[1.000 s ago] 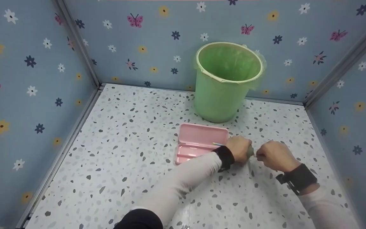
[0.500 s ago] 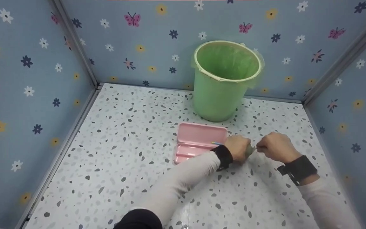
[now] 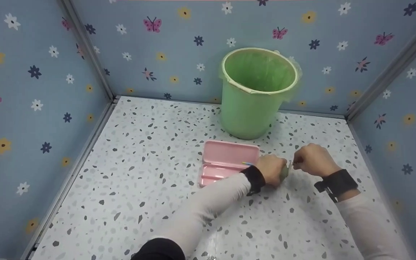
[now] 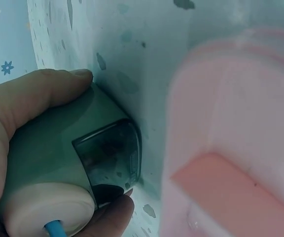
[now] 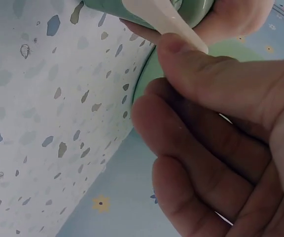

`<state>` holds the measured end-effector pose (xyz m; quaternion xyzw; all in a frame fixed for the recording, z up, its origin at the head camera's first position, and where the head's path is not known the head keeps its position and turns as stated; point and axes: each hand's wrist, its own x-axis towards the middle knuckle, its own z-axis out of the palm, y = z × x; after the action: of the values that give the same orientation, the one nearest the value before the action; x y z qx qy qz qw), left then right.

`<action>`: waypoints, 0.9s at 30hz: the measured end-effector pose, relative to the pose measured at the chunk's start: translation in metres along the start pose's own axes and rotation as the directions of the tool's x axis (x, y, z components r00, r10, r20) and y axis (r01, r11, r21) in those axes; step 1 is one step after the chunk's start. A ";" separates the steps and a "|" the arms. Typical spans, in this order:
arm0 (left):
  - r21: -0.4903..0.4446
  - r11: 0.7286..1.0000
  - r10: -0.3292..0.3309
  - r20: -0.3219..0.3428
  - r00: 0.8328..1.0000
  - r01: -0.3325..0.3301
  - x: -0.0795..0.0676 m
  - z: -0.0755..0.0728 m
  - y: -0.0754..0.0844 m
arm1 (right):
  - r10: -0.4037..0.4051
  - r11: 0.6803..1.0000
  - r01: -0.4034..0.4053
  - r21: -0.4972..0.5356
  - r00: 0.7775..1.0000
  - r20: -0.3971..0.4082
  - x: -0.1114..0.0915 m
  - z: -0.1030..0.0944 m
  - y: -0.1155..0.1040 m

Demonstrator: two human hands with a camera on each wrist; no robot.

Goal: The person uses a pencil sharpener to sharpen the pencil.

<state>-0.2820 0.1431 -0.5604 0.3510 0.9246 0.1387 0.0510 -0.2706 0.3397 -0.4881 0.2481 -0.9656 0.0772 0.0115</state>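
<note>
My left hand (image 3: 271, 168) grips a green crank pencil sharpener (image 4: 48, 128) and rests it on the speckled surface. The sharpener's dark see-through window (image 4: 110, 160) faces the camera in the left wrist view. A blue pencil (image 4: 55, 228) sticks out of the round cream front; its far end shows in the head view. On the opposite side, my right hand (image 3: 314, 159) pinches the end of the white crank handle (image 5: 164, 19) between thumb and index finger, the other fingers curled. The left palm and fingers cover most of the sharpener in the head view.
An open pink pencil case (image 3: 229, 151) lies left of the sharpener, partly behind my left forearm. Behind it stands a green bin (image 3: 247, 112) with a bag liner against the flowered wall (image 3: 179, 47). Side walls bound the surface left and right.
My right hand has risen in the head view, carrying the crank handle round from a lower to a higher position. The left hand and sharpener stay about where they were.
</note>
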 end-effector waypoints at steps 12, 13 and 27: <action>0.005 1.000 -0.013 0.028 1.000 0.013 0.003 0.001 -0.001 | 0.033 0.998 -0.034 0.044 0.999 0.024 0.009 0.014 0.013; 0.011 1.000 -0.014 0.023 1.000 0.014 0.004 0.001 -0.001 | 0.037 0.998 -0.038 0.054 0.999 0.022 0.010 0.015 0.013; 0.012 1.000 0.007 0.011 1.000 -0.008 0.002 0.002 -0.002 | 0.114 0.978 -0.133 0.159 0.986 0.121 0.007 0.054 0.016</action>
<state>-0.2847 0.1438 -0.5627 0.3555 0.9238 0.1316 0.0534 -0.2834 0.3420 -0.5434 0.1915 -0.9685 0.1441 -0.0679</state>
